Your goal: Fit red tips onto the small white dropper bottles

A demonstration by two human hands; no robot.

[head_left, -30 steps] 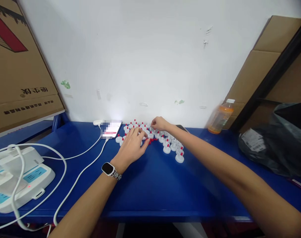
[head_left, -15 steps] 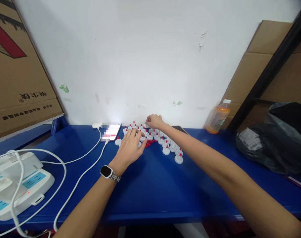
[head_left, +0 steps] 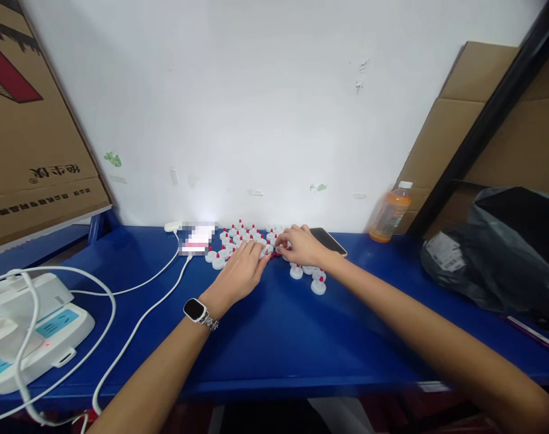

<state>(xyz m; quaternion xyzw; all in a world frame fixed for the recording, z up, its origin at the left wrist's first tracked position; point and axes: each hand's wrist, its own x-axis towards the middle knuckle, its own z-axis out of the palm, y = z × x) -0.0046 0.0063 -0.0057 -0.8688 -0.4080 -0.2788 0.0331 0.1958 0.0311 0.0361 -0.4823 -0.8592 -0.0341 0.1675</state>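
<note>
My left hand [head_left: 242, 269], with a watch on its wrist, is closed, thumb and fingers around a white round cap [head_left: 266, 249] over the table's middle. Close beside it on the right, my right hand [head_left: 301, 246] is pinched; what its fingertips hold, if anything, is too small to make out. Around both hands stand several white caps with red tips [head_left: 218, 261], spread to the left, behind and in front right. Small loose red tips [head_left: 277, 255] lie partly hidden beneath the hands.
A blue table [head_left: 256, 337] bears everything. A phone on a cable [head_left: 197, 237] lies left of the caps, a dark phone [head_left: 327, 241] right. A power strip [head_left: 61, 337] with looping white cables occupies the left; an orange drink bottle [head_left: 390, 214] and black bag [head_left: 473, 259] stand right.
My right hand has come from the back of the caps toward me, beside my left hand. My left hand now has a white cap between thumb and fingers. The view has shifted slightly.
</note>
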